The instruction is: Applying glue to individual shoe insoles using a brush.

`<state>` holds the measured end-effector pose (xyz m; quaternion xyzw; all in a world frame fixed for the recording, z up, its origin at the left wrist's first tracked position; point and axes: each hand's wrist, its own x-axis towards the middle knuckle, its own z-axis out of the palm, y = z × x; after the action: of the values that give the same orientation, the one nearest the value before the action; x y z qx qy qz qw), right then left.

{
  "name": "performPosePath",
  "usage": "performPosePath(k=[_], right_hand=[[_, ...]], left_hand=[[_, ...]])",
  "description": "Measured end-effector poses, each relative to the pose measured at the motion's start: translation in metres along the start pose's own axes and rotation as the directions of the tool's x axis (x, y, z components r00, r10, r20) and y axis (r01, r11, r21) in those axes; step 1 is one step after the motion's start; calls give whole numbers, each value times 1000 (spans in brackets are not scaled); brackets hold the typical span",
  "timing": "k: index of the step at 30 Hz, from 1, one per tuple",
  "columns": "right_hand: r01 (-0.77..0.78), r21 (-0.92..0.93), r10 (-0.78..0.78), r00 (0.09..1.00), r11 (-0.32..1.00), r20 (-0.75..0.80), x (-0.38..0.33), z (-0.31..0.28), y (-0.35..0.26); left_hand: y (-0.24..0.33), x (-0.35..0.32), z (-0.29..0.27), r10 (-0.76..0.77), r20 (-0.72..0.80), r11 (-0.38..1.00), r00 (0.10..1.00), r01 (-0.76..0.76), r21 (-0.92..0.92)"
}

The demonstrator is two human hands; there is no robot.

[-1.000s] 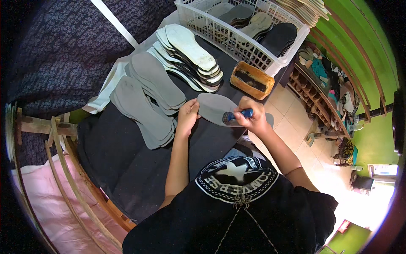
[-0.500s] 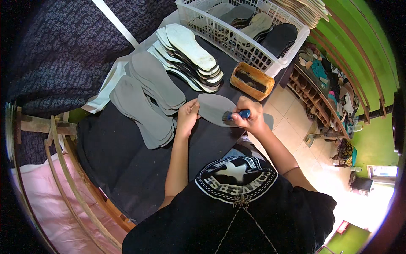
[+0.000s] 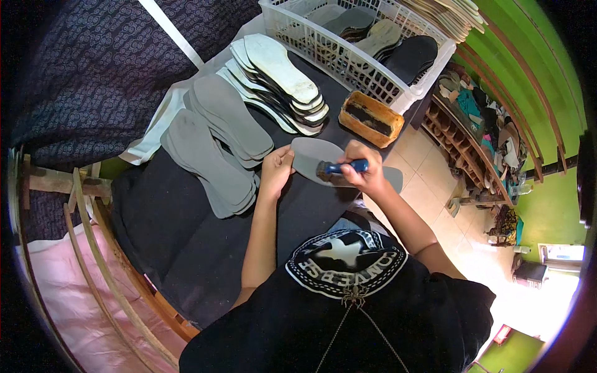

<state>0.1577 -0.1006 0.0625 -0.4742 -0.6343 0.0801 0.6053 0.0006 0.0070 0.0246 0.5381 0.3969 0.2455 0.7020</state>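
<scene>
Grey insole [image 3: 309, 154], blue brush [image 3: 336, 168] prob. against it, L/R hands [image 3: 277, 170] [image 3: 372, 178] resp.

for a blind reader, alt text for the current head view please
A left hand holds a grey insole while the right hand holds a blue-handled brush over it. Grey insole stacks, a white-and-black insole stack and a yellow-brown tub lie nearby.
</scene>
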Motion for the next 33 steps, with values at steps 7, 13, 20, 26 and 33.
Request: performPosePath(k=[7, 13, 20, 26, 33], right_hand=[[-16, -239, 46, 992, 971, 121, 25, -6, -13], [164, -156, -158, 986, 974, 47, 17, 7, 8], [-38, -295, 81, 987, 955, 136, 18, -19, -10], [49, -84, -40, 994, 995, 103, 23, 6, -3], [-63, -147, 69, 997, 987, 37, 2, -22, 3]], left_hand=[[-5, 4, -2, -22, -2, 1000, 1000, 22, -9], [-4, 3, 3, -1, 11, 997, 1000, 2, -73], [-1, 1, 2, 8, -12, 999, 1000, -8, -42], [-2, 3, 2, 2, -18, 998, 1000, -3, -58], [-4, 4, 1, 23, 0, 999, 1000, -23, -30]])
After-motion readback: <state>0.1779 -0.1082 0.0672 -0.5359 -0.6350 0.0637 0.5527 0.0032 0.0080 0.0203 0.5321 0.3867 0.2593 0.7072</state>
